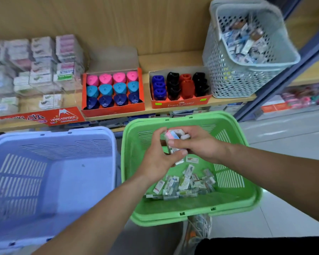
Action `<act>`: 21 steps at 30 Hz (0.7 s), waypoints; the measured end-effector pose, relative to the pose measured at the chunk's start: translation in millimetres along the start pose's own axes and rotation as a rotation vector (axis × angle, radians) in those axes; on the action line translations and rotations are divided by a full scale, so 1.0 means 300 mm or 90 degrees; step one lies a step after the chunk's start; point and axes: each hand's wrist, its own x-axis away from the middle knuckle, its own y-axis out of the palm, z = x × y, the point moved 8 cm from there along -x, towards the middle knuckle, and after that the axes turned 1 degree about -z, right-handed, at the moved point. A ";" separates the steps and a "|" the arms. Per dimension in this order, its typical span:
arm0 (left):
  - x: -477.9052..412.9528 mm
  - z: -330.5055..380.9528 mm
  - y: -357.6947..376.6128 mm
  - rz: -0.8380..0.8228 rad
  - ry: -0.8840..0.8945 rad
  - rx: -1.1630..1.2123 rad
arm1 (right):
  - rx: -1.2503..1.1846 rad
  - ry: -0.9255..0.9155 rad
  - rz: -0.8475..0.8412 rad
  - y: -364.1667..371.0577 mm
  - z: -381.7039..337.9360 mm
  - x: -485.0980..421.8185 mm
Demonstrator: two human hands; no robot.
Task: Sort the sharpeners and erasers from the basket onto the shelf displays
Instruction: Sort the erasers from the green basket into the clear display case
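Both hands met around one handful of small paper-wrapped rectangular erasers (174, 137), held above the green slotted plastic basket (191, 206). The left hand (157, 160) came in from below, its forefinger arched over the top of the bundle and its thumb pressed against the underside. The right hand (200, 144) closed on the same bundle from the right, fingers curled round it. Neither hand had any slack; both gripped the erasers tightly between them.

Under the hands, a pile of loose wrapped erasers (184, 183) lay on the green basket's floor, mostly toward the near side. Just beside it on the left stood a pale lavender slotted plastic basket (81, 181).

Beyond both baskets ran the light wooden shelf (164, 59). On it sat an orange cardboard tray of triangular sharpeners in pink, turquoise and dark blue rows (112, 91). Next to that, on the right, stood an orange Faber-Castell tray of blue, black and red sharpeners (180, 85). At the shelf's right end stood a grey perforated plastic basket (228, 76) with more wrapped erasers inside. To the left rose blurred stacks of boxed erasers (44, 61) behind a red "Hard Eraser" display front (63, 116).
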 end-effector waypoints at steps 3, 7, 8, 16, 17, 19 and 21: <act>-0.026 -0.012 0.004 0.008 0.005 -0.012 | -0.015 0.000 0.008 -0.009 0.020 -0.002; -0.057 -0.045 -0.010 -0.010 -0.016 -0.004 | -0.028 0.006 0.018 -0.030 0.055 -0.018; -0.062 -0.054 -0.009 -0.019 -0.028 -0.007 | -0.031 0.016 0.019 -0.037 0.068 -0.024; -0.091 -0.120 -0.002 -0.028 -0.089 0.005 | -0.036 0.075 0.030 -0.079 0.152 -0.070; -0.092 -0.127 0.004 -0.025 -0.092 0.018 | -0.021 0.075 0.034 -0.080 0.155 -0.072; -0.095 -0.145 0.015 -0.010 -0.107 0.061 | 0.021 0.080 0.034 -0.081 0.162 -0.074; -0.101 -0.169 0.019 0.015 -0.123 0.094 | 0.047 0.092 0.045 -0.087 0.167 -0.074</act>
